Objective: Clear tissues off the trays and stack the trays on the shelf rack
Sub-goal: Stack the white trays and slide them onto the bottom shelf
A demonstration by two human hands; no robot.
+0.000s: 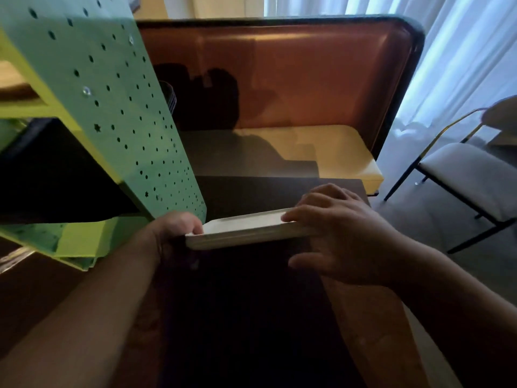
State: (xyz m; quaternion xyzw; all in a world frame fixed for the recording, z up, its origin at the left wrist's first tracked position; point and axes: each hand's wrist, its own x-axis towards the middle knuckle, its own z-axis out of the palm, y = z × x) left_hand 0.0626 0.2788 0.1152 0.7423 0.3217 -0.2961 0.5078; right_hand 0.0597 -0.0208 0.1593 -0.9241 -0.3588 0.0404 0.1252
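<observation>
Fingers: left hand (179, 228) fingers (195, 226) curl closed around the near-left corner of the trays (246, 229); right hand (340, 233) fingers (296, 217) lie spread along the right edge, thumb apart below the rim, so it holds that side too.
Booth seat: brown padded back (307, 74) with dark frame, pale cushion (335, 152) beneath, across the far side of the worktop.
Rack: green perforated side panel (126, 121) leaning across upper left; yellow-green shelves (47, 107) behind it; a dark shelf space opens at left, contents too dark to tell.
Worktop: dark surface (251, 191), mostly in shadow, running from under the arms to the booth.
Curtain: pale, sheer (461, 51), lit from behind, at right.
Chair: white seat on thin dark legs (470, 177), on the floor right of the worktop, well apart from the hands.
Trays: white, shallow, rounded corners; layered edge suggests a stack, count unclear; tilted, left end lower, held above the worktop just beside the rack's lower front corner, not on any shelf.
Tissues: top face of the trays looks bare, though only a sliver shows.
</observation>
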